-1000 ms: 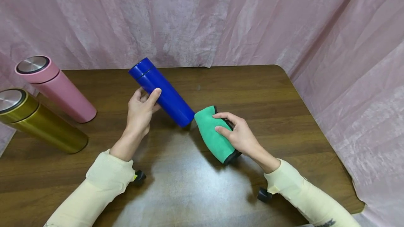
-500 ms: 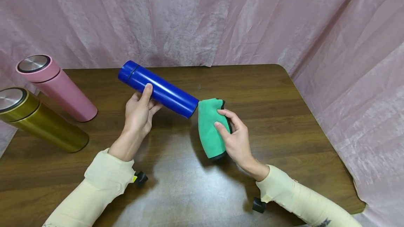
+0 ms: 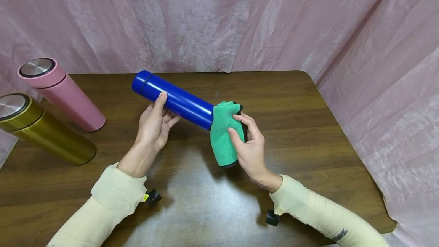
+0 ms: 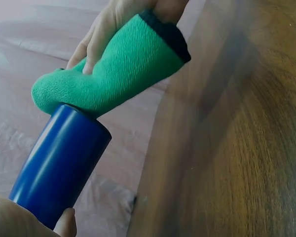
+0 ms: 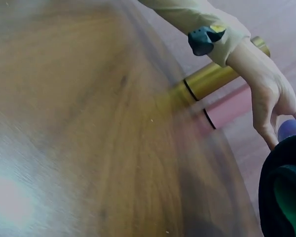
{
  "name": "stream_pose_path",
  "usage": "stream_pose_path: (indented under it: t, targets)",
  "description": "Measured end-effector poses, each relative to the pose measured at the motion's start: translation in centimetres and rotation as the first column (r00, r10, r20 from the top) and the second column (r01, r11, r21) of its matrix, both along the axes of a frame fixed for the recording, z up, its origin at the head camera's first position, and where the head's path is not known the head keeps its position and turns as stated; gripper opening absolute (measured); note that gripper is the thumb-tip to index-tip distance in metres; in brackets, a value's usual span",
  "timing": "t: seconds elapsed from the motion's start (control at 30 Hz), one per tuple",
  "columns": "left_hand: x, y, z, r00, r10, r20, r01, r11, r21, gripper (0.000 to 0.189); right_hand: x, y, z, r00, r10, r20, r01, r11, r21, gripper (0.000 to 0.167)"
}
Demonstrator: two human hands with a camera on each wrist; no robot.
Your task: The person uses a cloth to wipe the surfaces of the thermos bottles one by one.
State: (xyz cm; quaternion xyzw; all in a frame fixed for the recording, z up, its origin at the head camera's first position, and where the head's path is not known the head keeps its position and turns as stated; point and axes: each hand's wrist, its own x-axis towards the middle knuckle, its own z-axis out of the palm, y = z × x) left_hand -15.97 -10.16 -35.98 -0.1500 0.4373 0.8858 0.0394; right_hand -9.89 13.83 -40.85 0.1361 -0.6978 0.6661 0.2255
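My left hand (image 3: 152, 127) grips a blue thermos flask (image 3: 181, 100) near its capped end, thumb on top and fingers beneath. The flask is held tilted above the table, its cap to the upper left and its base toward the right. A folded green cloth (image 3: 224, 136) with black edging is pinched between the thumb and fingers of my right hand (image 3: 250, 142). In the left wrist view the cloth (image 4: 113, 74) lies against the base end of the blue flask (image 4: 64, 158). The head view shows the cloth covering that end.
A pink thermos flask (image 3: 70, 96) and a gold one (image 3: 48, 132), both with steel-topped lids, stand at the left of the brown wooden table (image 3: 308, 125). Pink curtains (image 3: 205, 22) hang behind the table and along its right side.
The blue flask has turned from steeply tilted to closer to level, its base rising. My right hand has brought the cloth up and left, onto the flask's base.
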Motion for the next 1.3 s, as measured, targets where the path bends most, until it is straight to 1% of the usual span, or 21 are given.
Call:
stream_pose_path:
  t: [0.17, 0.3, 0.47, 0.63, 0.83, 1.03, 1.17, 1.3]
  targets:
    - [0.1, 0.0, 0.0, 1.0, 0.001, 0.003, -0.001, 1.0, -0.005, 0.044, -1.0, -0.2, 0.1, 0.999, -0.029, -0.029, 0.029, 1.0, -0.005, 0.033]
    - [0.3, 0.0, 0.1, 1.0, -0.003, 0.004, 0.003, 1.0, -0.016, 0.042, -1.8, 0.0, 0.1, 0.998, -0.046, -0.031, 0.046, 0.999, -0.001, 0.033]
    - [0.5, 0.0, 0.1, 1.0, 0.001, -0.001, -0.001, 1.0, -0.001, 0.041, -2.3, 0.2, 0.0, 0.999, -0.047, 0.014, 0.046, 0.999, 0.019, 0.035]
    - [0.5, 0.1, 0.1, 1.0, -0.002, -0.007, 0.002, 1.0, 0.017, 0.045, -2.2, 0.3, -0.4, 0.996, -0.054, 0.074, 0.051, 0.998, 0.043, 0.036]
    - [0.4, 0.3, 0.1, 1.0, 0.009, -0.004, -0.009, 0.998, 0.062, 0.049, -1.5, 0.3, -0.8, 0.984, -0.034, 0.177, 0.025, 0.998, 0.055, 0.037]
    - [0.2, 0.6, 0.3, 1.0, 0.028, -0.009, -0.027, 0.994, 0.105, 0.05, -0.1, -0.1, -1.1, 0.967, 0.029, 0.253, -0.039, 0.999, 0.034, 0.038]
    - [0.2, 0.6, 0.4, 0.999, 0.036, -0.008, -0.035, 0.993, 0.117, 0.053, 1.0, -0.7, -0.9, 0.958, 0.074, 0.278, -0.077, 0.997, 0.001, 0.038]
    - [0.2, 0.5, 0.4, 0.999, 0.032, -0.006, -0.031, 0.992, 0.125, 0.055, 2.1, -1.1, -0.3, 0.942, 0.113, 0.317, -0.107, 0.994, -0.036, 0.037]
